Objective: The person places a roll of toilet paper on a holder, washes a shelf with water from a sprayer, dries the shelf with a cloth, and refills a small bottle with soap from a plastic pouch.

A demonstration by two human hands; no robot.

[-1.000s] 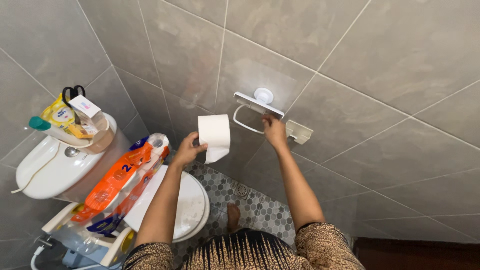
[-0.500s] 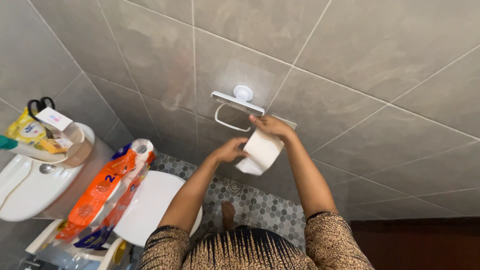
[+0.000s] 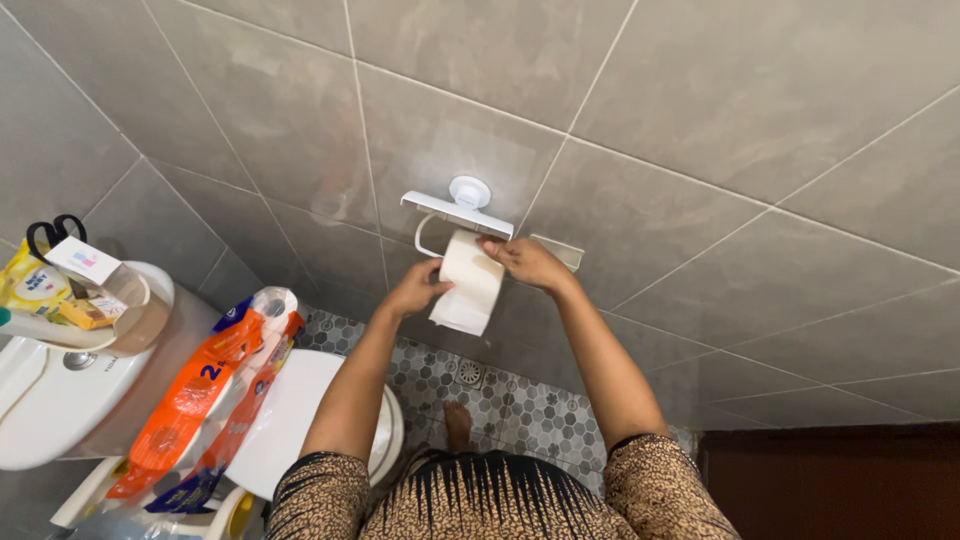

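A white toilet paper roll (image 3: pixel 470 280) sits right under the white wall-mounted holder (image 3: pixel 455 205), partly over its wire loop. My left hand (image 3: pixel 418 290) grips the roll's left side. On the roll's upper right end rests my right hand (image 3: pixel 525 262), fingers curled on it just below the holder's shelf. A loose sheet hangs from the roll's bottom.
An orange and clear pack of toilet rolls (image 3: pixel 215 390) leans on the white toilet seat (image 3: pixel 300 415) at lower left. The cistern (image 3: pixel 40 400) carries a basket with scissors and packets (image 3: pixel 70 285). A floor drain (image 3: pixel 469 374) sits in the hexagon tiles beside a bare foot (image 3: pixel 458 425).
Both hands have brought the roll up and left from below the holder until it meets the wire loop. The view has shifted slightly.
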